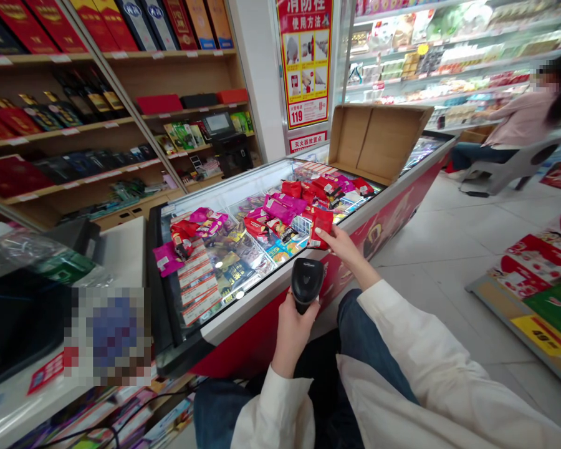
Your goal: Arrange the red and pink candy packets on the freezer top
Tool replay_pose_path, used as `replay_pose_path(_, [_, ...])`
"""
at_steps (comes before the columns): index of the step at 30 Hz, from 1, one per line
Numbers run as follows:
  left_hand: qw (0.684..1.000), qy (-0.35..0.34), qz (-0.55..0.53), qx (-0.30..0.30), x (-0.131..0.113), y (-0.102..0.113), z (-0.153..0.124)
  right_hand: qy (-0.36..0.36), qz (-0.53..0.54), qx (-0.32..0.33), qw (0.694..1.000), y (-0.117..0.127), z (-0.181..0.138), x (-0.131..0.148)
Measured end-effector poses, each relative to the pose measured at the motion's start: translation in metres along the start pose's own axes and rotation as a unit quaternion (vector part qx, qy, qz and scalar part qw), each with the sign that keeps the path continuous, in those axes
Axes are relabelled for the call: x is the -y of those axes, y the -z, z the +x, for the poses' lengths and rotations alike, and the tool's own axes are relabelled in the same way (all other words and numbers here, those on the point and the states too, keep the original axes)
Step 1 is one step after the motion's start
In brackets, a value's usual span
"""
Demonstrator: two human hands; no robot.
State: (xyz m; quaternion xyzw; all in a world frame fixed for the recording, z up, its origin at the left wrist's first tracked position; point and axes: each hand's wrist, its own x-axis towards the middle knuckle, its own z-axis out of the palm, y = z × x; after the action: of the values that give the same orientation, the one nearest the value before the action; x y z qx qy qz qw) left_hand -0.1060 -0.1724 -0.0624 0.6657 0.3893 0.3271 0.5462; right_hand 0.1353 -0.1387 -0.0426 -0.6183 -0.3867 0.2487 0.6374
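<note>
**Black plastic handheld scanner (pixel 307 282) beside a small, shiny red packet (pixel 321 226)**

The person's left hand (pixel 293 330) is gripping the scanner by its handle, with the rounded head pointing upward and forward. The right hand (pixel 344 249) is pinching the packet, its thumb resting on the near face. The packet is lying just beyond and to the right of the scanner, at the near rim of a long red-and-white chest freezer (pixel 247 304) with a glass top. Loose red and magenta packets (pixel 285 207) are lying in scattered groups across the glass. Farther along, a brown cardboard box (pixel 378 140) is standing over the freezer. Behind, a red-and-yellow printed sign (pixel 307 62) is hanging upright. To the left, pale wooden shelves (pixel 187 75) are holding boxes and dark bottles. To the right, a person in a pink top (pixel 514 125) is sitting on a grey plastic chair (pixel 509 167), and red-and-white cartons (pixel 537 249) are occupying a low stand.
</note>
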Motion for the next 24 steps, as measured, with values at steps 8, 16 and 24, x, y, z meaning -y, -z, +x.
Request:
replay_pose_path(8, [0.999, 0.003, 0.004, -0.040, 0.006, 0.012, -0.003, 0.173, -0.501, 0.052, 0.846, 0.014, 0.024, 0.016])
replay_pose_path(16, [0.997, 0.017, -0.011, -0.071, 0.017, 0.027, -0.001, 0.178, -0.518, 0.072, 0.833, 0.004, 0.028, -0.004])
replay_pose_path(24, [0.996, 0.019, -0.020, -0.084, 0.024, 0.044, -0.002, 0.231, -0.502, 0.026, 0.833, 0.018, 0.026, -0.013])
